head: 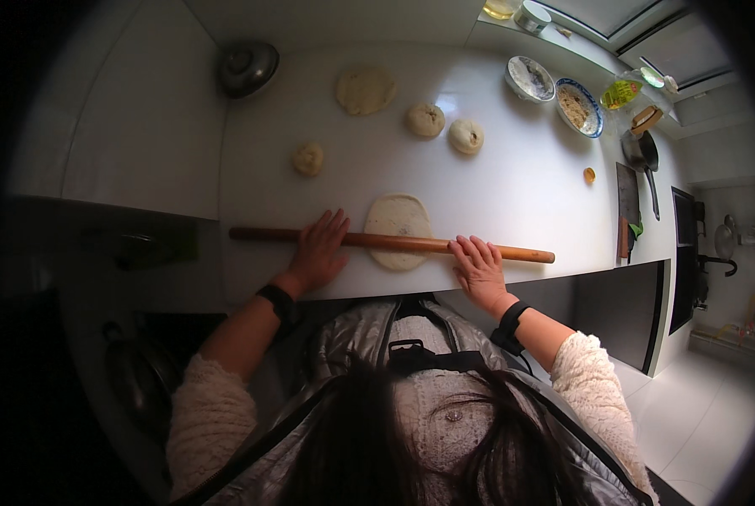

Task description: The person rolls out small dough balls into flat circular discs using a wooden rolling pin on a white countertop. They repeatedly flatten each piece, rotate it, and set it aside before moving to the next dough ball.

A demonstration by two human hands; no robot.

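A long wooden rolling pin (390, 242) lies across an oval sheet of dough (398, 215) near the counter's front edge. My left hand (320, 250) holds the pin under its palm, left of the dough, with the fingers stretched forward. To the right of the dough, my right hand (479, 265) holds the pin in the same way. Behind them sit a small lump of dough (308, 159), a flattened round of dough (366, 90) and two gathered dough balls, one (425, 120) slightly behind the other (466, 136). Their folded tops face up.
A metal bowl (248, 68) stands at the back left. At the back right are a bowl of white powder (530, 79), a blue-rimmed bowl of crumbly filling (578, 107) and a small yellow cap (589, 175). Farther right are a saucepan (641, 152) and a cleaver (627, 190).
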